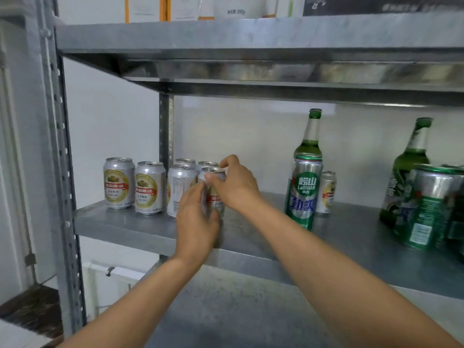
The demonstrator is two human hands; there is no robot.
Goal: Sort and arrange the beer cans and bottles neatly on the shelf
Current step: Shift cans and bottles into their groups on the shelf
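Several short silver beer cans with gold and red labels stand in a group at the left of the grey metal shelf [251, 237]; the leftmost silver can [118, 183] faces front. Both hands hold one silver can [215, 197] at the group's right front: my left hand [197, 217] wraps its lower side, my right hand [234, 183] pinches its top rim. To the right stand a tall green and silver can [304, 190], a green bottle [311, 136] behind it and another short silver can [326, 192]. At far right are a second green bottle [409, 169] and green cans [431, 207].
A higher shelf board [251, 33] hangs close above with packages on it. The rack's perforated upright post [62, 172] stands at the left. A lower shelf surface [226, 317] lies beneath my arms. The white wall is right behind the cans.
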